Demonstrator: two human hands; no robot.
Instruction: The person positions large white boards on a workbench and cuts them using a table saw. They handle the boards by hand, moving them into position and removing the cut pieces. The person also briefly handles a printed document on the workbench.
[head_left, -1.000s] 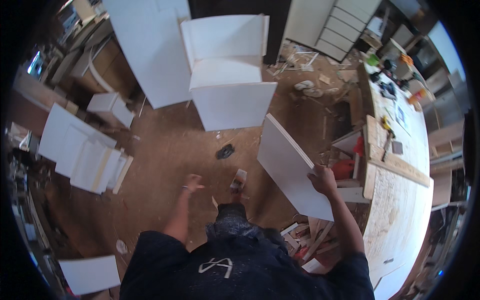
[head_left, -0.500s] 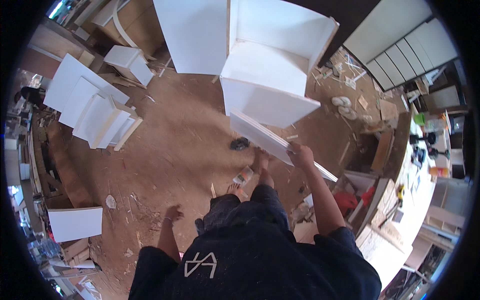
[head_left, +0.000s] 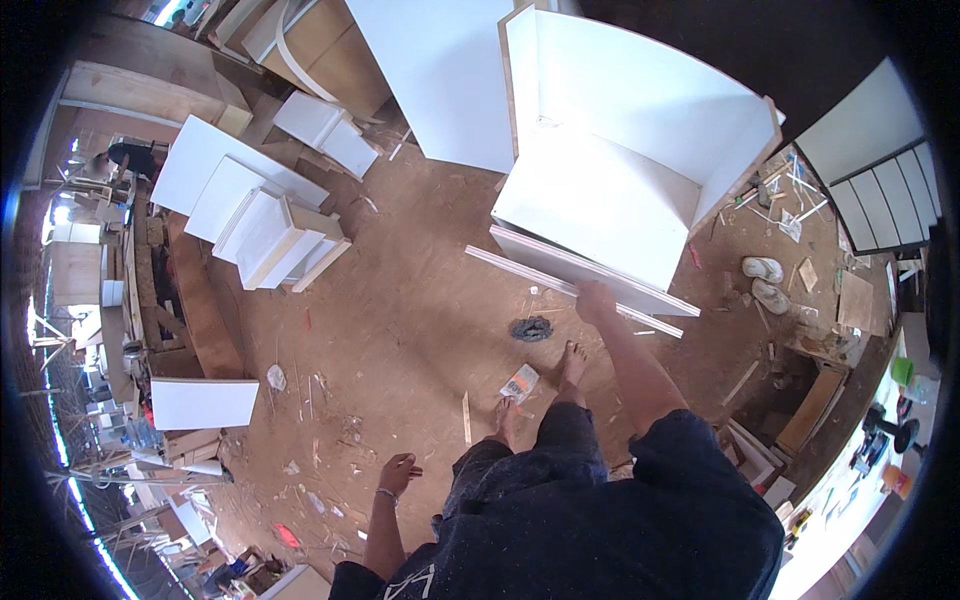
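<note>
My right hand (head_left: 597,300) is closed on the long edge of a white panel (head_left: 530,271), held low and nearly alongside the front board of a white open cabinet carcass (head_left: 625,195); whether they touch I cannot tell. My left hand (head_left: 398,472) hangs empty above the floor, fingers loosely bent and apart. My bare feet (head_left: 572,365) stand beside a small printed packet (head_left: 519,382) and a dark crumpled item (head_left: 530,329).
Stacked white panels (head_left: 185,170) stand left, a tall white board (head_left: 430,80) behind. Scraps and slippers (head_left: 765,280) lie right, near a tool-strewn workbench (head_left: 840,530) and slatted door panel (head_left: 880,200). Another person (head_left: 135,160) bends at the far left.
My right hand has moved the panel forward to the cabinet's front, and I have stepped and turned toward it. My left hand still hangs at my side.
</note>
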